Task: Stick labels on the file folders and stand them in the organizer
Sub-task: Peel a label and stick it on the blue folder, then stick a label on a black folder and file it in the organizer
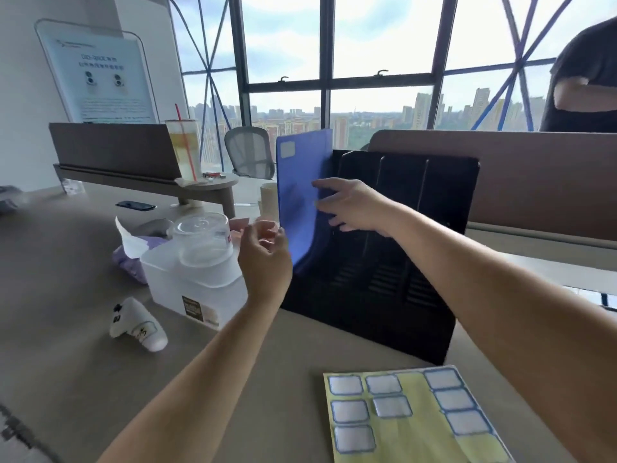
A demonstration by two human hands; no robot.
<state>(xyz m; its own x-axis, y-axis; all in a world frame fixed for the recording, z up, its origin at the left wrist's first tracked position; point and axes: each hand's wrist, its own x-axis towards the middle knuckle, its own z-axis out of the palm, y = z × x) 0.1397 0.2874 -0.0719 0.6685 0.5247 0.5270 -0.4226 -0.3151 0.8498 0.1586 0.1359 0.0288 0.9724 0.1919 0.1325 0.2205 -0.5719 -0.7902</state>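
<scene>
A blue file folder stands upright in the leftmost slot of the black organizer, with a white label at its upper left corner. My right hand rests its fingers against the folder's right edge, inside the slot. My left hand hovers just left of the folder's lower part, fingers loosely curled and holding nothing. A yellow label sheet with several white, blue-edged labels lies flat on the table in front of the organizer.
A translucent plastic box with an upturned clear cup on it stands left of the organizer. A white controller lies near it. A drink with a straw stands on a shelf behind. Another person stands at the far right.
</scene>
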